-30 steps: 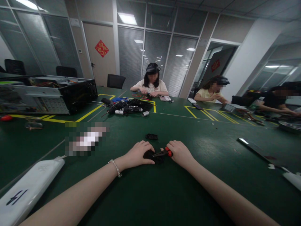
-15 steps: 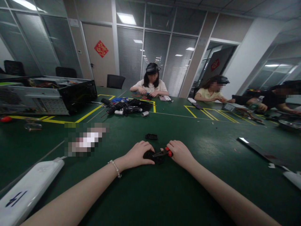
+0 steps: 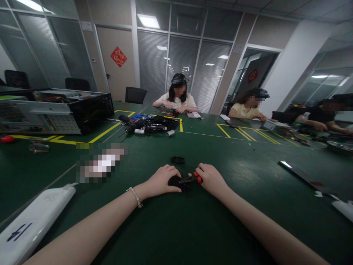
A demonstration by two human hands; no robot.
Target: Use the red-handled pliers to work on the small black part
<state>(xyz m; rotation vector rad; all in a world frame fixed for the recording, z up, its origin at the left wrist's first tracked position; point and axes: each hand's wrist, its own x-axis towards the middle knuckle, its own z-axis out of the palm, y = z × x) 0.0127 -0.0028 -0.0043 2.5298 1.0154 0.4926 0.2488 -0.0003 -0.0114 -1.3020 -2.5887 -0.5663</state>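
My left hand (image 3: 163,179) is closed round a small black plastic part (image 3: 174,181) on the green table, with thumb and fingers on either side of it. Red-handled pliers (image 3: 197,177) are in my right hand (image 3: 211,176), its fingers wrapped round the grips. The dark jaws point left and their tips meet the black part; what they pinch is too small to make out. Some more dark material lies just under the jaws. A second black plastic piece (image 3: 177,160) lies on the table a little beyond both hands.
Left of me are a white power bank (image 3: 37,221) marked with ink and an open computer case (image 3: 55,112). A heap of tools and black parts (image 3: 150,124) lies ahead. A dark flat bar (image 3: 300,176) rests at right. Several people sit round the green table (image 3: 176,228).
My hands, the pliers and the black part look nearly unmoved. Across the table, a co-worker's hand has shifted slightly.
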